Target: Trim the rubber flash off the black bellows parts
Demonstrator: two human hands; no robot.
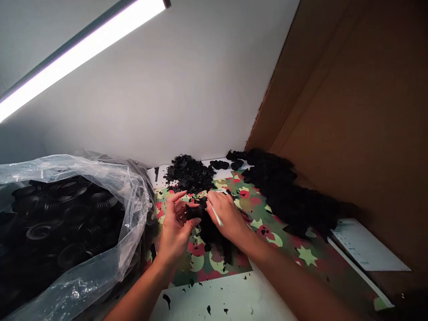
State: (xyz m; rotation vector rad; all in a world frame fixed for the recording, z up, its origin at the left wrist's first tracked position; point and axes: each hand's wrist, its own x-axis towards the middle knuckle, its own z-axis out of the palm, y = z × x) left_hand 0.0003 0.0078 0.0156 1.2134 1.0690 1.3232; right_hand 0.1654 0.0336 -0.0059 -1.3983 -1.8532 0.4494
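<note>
My left hand is closed around a small black ribbed rubber part, its fingers and thumb curved about the sides. Close by on the right, my right hand grips a slim white tool like a pen or knife handle; its working end is hidden by the fingers. Both hands are nearly touching, above a patterned green and red sheet. Beneath the right hand lies a dark heap of black pieces, hard to make out in the shadow.
On the left, a clear plastic bag holds many black ribbed rubber parts. A pile of black scraps stands at the back, and a larger black heap runs along the cardboard wall. A white paper lies right.
</note>
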